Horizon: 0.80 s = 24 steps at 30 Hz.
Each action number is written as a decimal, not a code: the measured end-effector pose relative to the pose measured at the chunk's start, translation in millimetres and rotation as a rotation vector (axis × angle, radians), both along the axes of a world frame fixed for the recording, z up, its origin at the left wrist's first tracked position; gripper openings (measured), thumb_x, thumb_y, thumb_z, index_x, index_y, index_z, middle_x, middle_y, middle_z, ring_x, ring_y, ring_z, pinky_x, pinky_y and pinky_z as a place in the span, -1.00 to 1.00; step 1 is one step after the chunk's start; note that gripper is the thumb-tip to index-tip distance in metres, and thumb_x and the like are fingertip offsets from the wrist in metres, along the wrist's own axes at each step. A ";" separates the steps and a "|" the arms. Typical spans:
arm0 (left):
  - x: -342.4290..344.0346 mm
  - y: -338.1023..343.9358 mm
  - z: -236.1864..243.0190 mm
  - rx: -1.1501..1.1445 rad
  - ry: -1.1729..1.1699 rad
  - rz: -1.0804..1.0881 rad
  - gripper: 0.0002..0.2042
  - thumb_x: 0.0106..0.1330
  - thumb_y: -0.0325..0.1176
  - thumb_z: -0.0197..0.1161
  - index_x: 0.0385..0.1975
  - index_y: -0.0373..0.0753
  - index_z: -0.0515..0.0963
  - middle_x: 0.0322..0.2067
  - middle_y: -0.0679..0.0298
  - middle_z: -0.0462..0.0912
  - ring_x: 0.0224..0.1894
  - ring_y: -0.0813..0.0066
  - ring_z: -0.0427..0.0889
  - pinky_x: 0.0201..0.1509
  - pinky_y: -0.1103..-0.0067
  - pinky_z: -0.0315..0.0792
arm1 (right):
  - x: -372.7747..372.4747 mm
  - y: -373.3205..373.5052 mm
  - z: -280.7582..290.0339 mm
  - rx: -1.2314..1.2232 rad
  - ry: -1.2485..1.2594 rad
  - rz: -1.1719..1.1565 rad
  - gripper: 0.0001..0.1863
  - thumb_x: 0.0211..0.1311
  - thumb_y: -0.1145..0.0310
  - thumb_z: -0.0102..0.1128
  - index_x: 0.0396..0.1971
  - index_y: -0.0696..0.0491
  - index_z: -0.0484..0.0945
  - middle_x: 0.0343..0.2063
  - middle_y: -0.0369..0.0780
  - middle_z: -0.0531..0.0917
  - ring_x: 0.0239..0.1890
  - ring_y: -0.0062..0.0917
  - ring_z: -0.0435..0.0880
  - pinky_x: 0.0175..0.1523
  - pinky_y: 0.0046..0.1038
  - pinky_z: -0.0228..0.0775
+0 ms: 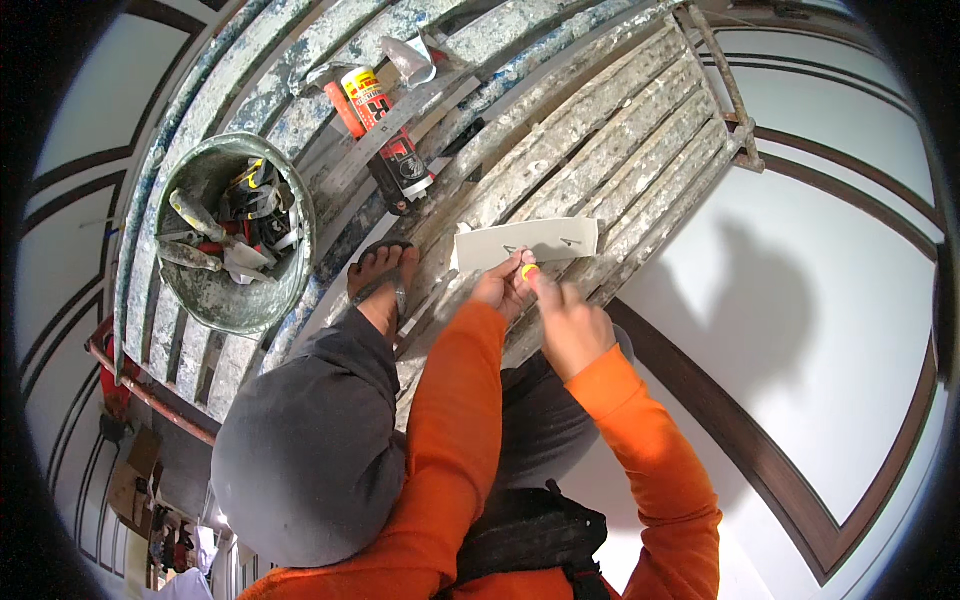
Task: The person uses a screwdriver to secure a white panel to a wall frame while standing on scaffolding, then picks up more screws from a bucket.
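Note:
A pale rectangular panel piece (475,248) lies across the slats of the paint-spattered bench, with two small dark marks or fittings on its face. At its lower edge sits my left hand (500,288), fingers closed together; what they pinch is too small to make out. Just to the right, my right hand (572,325) is closed around a small tool with a red-and-yellow handle (530,271). The tool's far end is hidden by the fingers, so its kind does not show. Both hands almost touch there.
Left of my sandalled foot (380,285), a dirty bucket (305,225) holds trowels (190,257) and other hand tools. A red, yellow and black can (375,110) lies near a long flat metal strip (400,132). The bench (640,130) ends beside a brown-trimmed white wall (830,260).

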<state>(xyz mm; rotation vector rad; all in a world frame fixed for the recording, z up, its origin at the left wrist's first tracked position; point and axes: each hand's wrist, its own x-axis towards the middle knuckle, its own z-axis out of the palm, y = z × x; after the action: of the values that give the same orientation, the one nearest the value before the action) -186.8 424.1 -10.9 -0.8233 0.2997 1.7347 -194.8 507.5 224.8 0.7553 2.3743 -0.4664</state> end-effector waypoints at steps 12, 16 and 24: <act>2.5 9.3 10.9 -0.141 -0.085 -0.067 -0.85 0.46 -0.40 0.19 -0.07 -0.28 0.56 -0.23 0.29 0.72 -0.23 0.52 0.71 -0.22 0.63 0.70 | 15.1 18.3 -18.8 -0.062 -0.233 -0.161 -0.65 0.48 0.19 -0.05 0.03 0.15 0.44 -0.26 0.15 0.67 -0.20 0.06 0.68 -0.07 -0.02 0.54; 3.3 16.3 16.7 -0.174 -0.140 -0.017 -0.85 0.47 -0.40 0.18 -0.06 -0.27 0.57 -0.22 0.26 0.73 -0.26 0.53 0.72 -0.27 0.64 0.72 | 28.3 27.1 -24.6 -0.022 0.083 -0.356 -0.57 0.49 0.10 -0.07 0.07 0.16 0.44 -0.25 0.20 0.66 -0.20 0.10 0.66 -0.04 -0.02 0.51; -1.0 7.7 1.8 -0.093 -0.152 -0.053 -0.88 0.48 -0.41 0.15 -0.09 -0.23 0.56 -0.26 0.30 0.72 -0.26 0.49 0.74 -0.22 0.54 0.73 | 21.8 20.5 -28.7 -0.121 -0.134 -0.344 -0.56 0.28 0.33 0.14 0.13 0.14 0.43 -0.22 -0.02 0.59 -0.14 0.01 0.63 -0.09 -0.08 0.57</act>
<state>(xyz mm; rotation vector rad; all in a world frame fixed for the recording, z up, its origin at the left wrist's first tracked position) -187.8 431.9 -9.1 -1.0010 0.2984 1.6088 -173.0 528.0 196.1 1.1080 2.0773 -0.6714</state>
